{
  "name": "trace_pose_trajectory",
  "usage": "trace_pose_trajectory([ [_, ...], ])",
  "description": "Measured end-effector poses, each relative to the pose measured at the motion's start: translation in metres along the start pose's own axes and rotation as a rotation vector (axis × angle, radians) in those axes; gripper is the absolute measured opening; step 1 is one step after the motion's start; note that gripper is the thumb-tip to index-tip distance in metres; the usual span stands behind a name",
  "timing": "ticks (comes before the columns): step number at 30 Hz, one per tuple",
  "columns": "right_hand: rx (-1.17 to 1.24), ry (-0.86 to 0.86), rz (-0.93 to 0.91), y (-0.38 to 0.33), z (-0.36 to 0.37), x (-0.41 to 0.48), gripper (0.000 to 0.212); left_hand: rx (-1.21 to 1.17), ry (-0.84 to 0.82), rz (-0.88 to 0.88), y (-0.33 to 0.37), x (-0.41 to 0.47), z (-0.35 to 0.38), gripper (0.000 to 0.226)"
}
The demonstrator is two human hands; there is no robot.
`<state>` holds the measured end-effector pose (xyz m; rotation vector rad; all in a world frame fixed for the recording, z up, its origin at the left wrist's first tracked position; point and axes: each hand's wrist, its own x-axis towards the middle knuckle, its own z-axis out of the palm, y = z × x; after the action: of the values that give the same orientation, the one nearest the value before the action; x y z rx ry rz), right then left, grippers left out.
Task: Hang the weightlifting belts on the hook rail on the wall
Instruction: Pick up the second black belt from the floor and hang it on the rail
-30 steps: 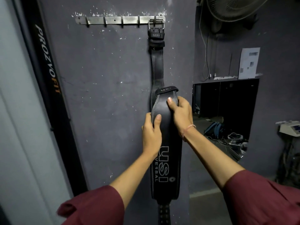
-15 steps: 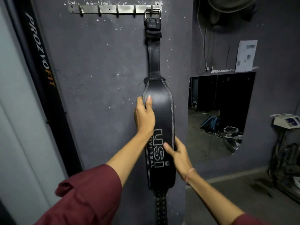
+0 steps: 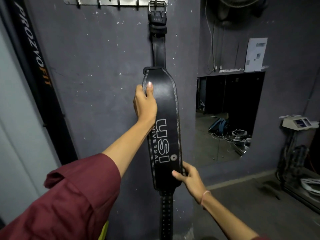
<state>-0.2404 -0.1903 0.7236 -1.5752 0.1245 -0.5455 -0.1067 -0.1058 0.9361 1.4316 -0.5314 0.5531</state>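
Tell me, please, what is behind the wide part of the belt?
The grey wall, which the belt covers there. Fingers of the left hand and right hand curl behind its edges, hidden.

Black leather belt (image 3: 166,104) w/ white stitching & "USI UNIVERSAL" print hangs straight down, flat against grey wall (image 3: 97,66). Its metal buckle (image 3: 157,6) sits on the rightmost hook of the steel hook rail (image 3: 110,1) at top; perforated strap end at bottom.

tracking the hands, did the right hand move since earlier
Yes: the right hand slid down the belt, from above the USI logo to below it.
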Motion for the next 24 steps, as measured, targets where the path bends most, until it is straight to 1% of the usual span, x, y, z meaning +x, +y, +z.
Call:
trace_pose_trajectory([
  [2,0.015,0.007,-0.033,-0.016,0.008,-0.001,0.031,0.021,-0.023,0.011,0.002,0.001,0.000,0.040],
  [5,0.064,0.064,-0.149,-0.074,0.016,0.035,0.032,0.022,-0.063,-0.018,0.003,0.000,0.002,0.040],
  [8,0.033,0.067,-0.234,-0.117,0.021,0.061,0.047,-0.064,-0.087,-0.066,0.003,0.009,-0.005,0.039],
  [10,0.065,0.089,-0.267,-0.121,0.024,0.065,0.040,-0.111,-0.131,-0.083,0.000,0.017,-0.011,0.034],
  [12,0.106,0.142,-0.298,-0.122,0.025,0.067,0.032,-0.098,-0.180,-0.064,0.001,0.014,-0.017,0.030],
  [15,0.144,0.193,-0.297,-0.133,0.027,0.074,0.034,-0.008,-0.217,0.011,-0.004,-0.016,-0.021,0.035],
  [18,0.179,0.205,-0.306,-0.150,0.025,0.082,0.027,-0.004,-0.189,0.065,-0.017,-0.059,-0.024,0.029],
  [21,0.212,0.199,-0.267,-0.164,0.027,0.088,0.024,-0.041,-0.230,0.063,-0.032,-0.094,-0.033,0.021],
  [24,0.248,0.218,-0.239,-0.169,0.028,0.096,0.025,-0.003,-0.270,0.010,-0.057,-0.126,-0.044,0.030],
])
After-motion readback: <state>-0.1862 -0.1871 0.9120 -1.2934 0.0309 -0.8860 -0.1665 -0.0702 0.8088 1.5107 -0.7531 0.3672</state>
